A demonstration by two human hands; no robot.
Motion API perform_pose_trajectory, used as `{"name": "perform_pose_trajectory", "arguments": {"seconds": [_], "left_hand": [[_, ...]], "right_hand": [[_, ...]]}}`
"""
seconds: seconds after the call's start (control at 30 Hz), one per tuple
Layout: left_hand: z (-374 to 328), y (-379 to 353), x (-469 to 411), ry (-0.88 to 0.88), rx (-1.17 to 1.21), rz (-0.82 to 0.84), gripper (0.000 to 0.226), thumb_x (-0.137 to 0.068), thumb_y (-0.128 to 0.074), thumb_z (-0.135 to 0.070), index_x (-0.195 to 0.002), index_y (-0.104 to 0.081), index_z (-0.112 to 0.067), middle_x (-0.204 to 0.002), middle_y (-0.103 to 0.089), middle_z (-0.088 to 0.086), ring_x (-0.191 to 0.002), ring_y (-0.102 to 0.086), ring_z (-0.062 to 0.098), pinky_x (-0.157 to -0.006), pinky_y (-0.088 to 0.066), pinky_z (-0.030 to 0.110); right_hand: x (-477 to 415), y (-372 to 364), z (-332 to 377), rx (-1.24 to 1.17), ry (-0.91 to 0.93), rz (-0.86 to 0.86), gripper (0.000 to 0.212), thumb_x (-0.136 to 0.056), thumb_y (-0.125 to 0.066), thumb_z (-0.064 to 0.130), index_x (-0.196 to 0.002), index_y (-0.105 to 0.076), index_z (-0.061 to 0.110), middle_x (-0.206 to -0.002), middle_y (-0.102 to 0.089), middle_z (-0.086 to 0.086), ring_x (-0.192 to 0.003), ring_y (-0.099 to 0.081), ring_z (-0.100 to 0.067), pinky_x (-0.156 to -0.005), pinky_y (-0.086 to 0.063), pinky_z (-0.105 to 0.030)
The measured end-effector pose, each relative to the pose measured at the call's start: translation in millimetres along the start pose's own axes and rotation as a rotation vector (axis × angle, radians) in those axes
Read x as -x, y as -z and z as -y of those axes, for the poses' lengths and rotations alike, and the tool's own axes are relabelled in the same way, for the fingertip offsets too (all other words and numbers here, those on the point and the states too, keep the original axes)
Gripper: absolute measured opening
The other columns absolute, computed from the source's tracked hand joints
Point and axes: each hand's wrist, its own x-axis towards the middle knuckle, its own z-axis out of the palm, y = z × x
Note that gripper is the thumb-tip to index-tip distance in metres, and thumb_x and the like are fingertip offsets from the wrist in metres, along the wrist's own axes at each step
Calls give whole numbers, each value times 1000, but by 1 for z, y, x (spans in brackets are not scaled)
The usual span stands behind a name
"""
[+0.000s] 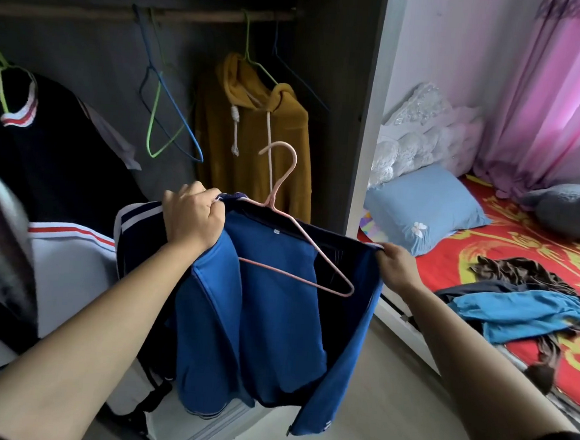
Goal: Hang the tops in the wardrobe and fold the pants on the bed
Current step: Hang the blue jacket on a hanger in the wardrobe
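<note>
I hold a blue jacket point(267, 324) open in front of the wardrobe point(342, 86). My left hand point(194, 215) grips its collar at the left shoulder. My right hand point(395, 266) pinches the jacket's right front edge. A pink wire hanger point(301, 241) sits inside the jacket, its hook sticking up above the collar. On the rail point(200, 16) hang a mustard hoodie point(253, 138) and, at the left, a dark jacket with red and white stripes point(56, 155). On the bed point(506, 242) lie blue and dark brown clothes point(523, 305).
Empty blue and green wire hangers point(167, 108) hang on the rail between the two hung tops. A blue pillow point(426, 208) and a grey plush toy point(571, 208) lie on the red bedsheet. Pink curtains point(558, 91) hang at the right. The wardrobe's side panel stands between rail and bed.
</note>
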Motion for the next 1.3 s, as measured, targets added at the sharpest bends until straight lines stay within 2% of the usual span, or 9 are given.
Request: {"name": "perform_pose_trajectory", "arguments": {"seconds": [0.13, 0.23, 0.37, 0.53, 0.77, 0.97, 1.1, 1.2, 1.3], "left_hand": [[-1, -7, 8, -15, -124, 54, 37, -79, -40, -24, -93, -74, -17, -85, -63, 13, -83, -55, 35, -76, -32, 41], [-7, -12, 18, 37, -168, 107, 38, -81, -38, -27, -100, -70, -20, -90, -61, 14, -86, -54, 35, -78, -33, 42], [-19, -22, 31, 210, -108, 247, 35, -89, -38, -23, -116, -61, -24, -109, -56, 16, -105, -48, 36, -91, -31, 50], [-31, -28, 37, 443, 29, 357, 40, -93, -38, -16, -129, -53, -24, -125, -50, 20, -119, -42, 37, -99, -26, 55], [-47, -35, 34, 435, 379, 473, 36, -90, -40, -15, -117, -61, -26, -123, -63, 5, -109, -54, 34, -104, -36, 50], [-59, -57, 44, 542, 618, 610, 44, -79, -39, -28, -115, -64, -28, -116, -66, 2, -110, -57, 31, -105, -37, 55], [-60, -68, 37, 678, 807, 529, 38, -75, -48, -18, -106, -70, -25, -111, -70, 1, -110, -61, 31, -105, -39, 60], [-62, -71, 33, 649, 843, 523, 36, -68, -52, -17, -94, -72, -31, -100, -73, -4, -105, -63, 31, -106, -37, 62], [-59, -64, 24, 628, 869, 509, 33, -62, -52, -13, -82, -73, -31, -81, -72, -8, -98, -64, 33, -101, -41, 56]], "right_hand": [[-10, 7, 27, -15, 6, -135, 28, -97, -40, 14, -98, -66, 2, -102, -68, -21, -100, -59, -37, -79, -40, -37], [-15, 14, 46, -33, 35, -148, 25, -93, -48, 24, -74, -58, 11, -72, -60, -6, -80, -56, -30, -69, -34, -32], [-14, 18, 71, -99, 128, -306, 23, -83, -56, 36, -89, -73, 22, -79, -65, 10, -78, -56, -10, -73, -38, -24], [-8, 18, 99, -189, 189, -453, 16, -79, -55, 45, -82, -64, 32, -74, -61, 17, -70, -51, -1, -69, -35, -20], [0, 11, 87, 194, 313, -45, 48, -93, -60, 42, -54, -48, 17, -55, -51, -6, -64, -54, -29, -60, -42, -40], [17, 6, 76, 5, 448, -332, 45, -94, -63, 31, -56, -51, 8, -49, -37, -1, -53, -47, -24, -56, -31, -36], [29, -15, 56, 411, 537, 136, 24, -85, -62, 15, -63, -59, 5, -67, -62, -16, -66, -58, -35, -57, -33, -33], [30, -21, 46, 282, 463, 165, 29, -84, -60, 12, -57, -49, 14, -63, -61, -10, -61, -55, -31, -59, -43, -36], [32, -23, 53, 128, 385, 287, 34, -93, -57, 40, -67, -60, 19, -61, -63, 2, -62, -59, -17, -62, -48, -33]]}}
